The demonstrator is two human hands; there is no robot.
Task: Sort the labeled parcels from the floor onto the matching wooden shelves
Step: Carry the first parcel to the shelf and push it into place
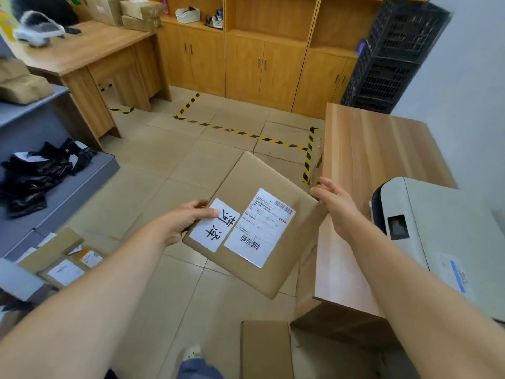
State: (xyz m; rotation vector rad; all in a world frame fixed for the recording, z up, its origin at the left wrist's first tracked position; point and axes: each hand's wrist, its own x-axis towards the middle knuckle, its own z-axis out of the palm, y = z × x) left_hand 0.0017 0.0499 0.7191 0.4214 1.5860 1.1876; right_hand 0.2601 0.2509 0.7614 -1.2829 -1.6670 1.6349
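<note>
Left grip: my left hand [188,218] pinches the near-left corner of the parcel [254,225], thumb on top pressing the edge of the handwritten label [216,228], so the writing stays readable.
Right grip: my right hand [332,203] is spread loose at the parcel's right corner; I think the fingertips only brush the edge, but the blur there keeps me from being sure. I read it as steadying, not holding.
Parcel: flat, brown, held in the air above the floor [169,170], tilted with its face up toward me. A printed shipping label [263,228] sits just beside the handwritten one.
Why held so: I judge this is the reading step, checking the mark before choosing a shelf.
Nearby: more parcels [64,265] lie on the floor at lower left; a wooden surface [374,149] stands to the right.
Farther: the wooden shelves [267,20] line the back wall, well apart from the parcel.
</note>
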